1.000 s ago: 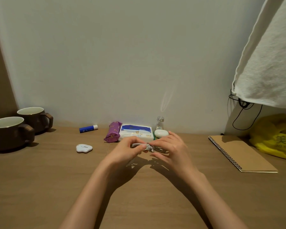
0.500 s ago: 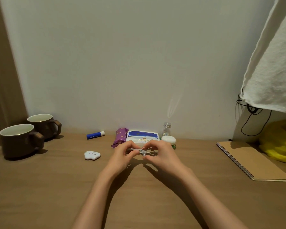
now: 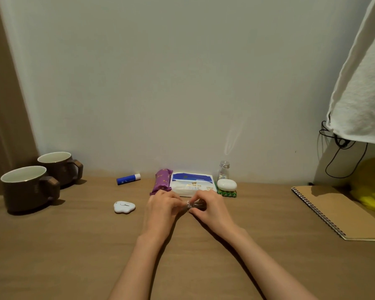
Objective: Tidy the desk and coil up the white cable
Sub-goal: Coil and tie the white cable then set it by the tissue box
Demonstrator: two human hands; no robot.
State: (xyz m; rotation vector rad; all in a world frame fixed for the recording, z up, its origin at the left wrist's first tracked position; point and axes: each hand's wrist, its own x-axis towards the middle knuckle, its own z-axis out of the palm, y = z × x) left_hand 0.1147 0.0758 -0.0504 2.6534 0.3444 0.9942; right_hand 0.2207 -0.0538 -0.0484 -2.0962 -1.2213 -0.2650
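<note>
Two bare forearms, left hand (image 3: 160,210) & right hand (image 3: 212,210), slim fingers.

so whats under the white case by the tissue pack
The white case sits on a pack of green batteries; only their front ends show. The rest is covered by the case. A small bottle stands behind.

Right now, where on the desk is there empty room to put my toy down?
Bare wood lies between the two brown mugs and the left hand, in front of the small white cloud-shaped gadget. More lies between the right hand and the tan spiral notebook. The back edge near the white tissue pack is crowded.
</note>
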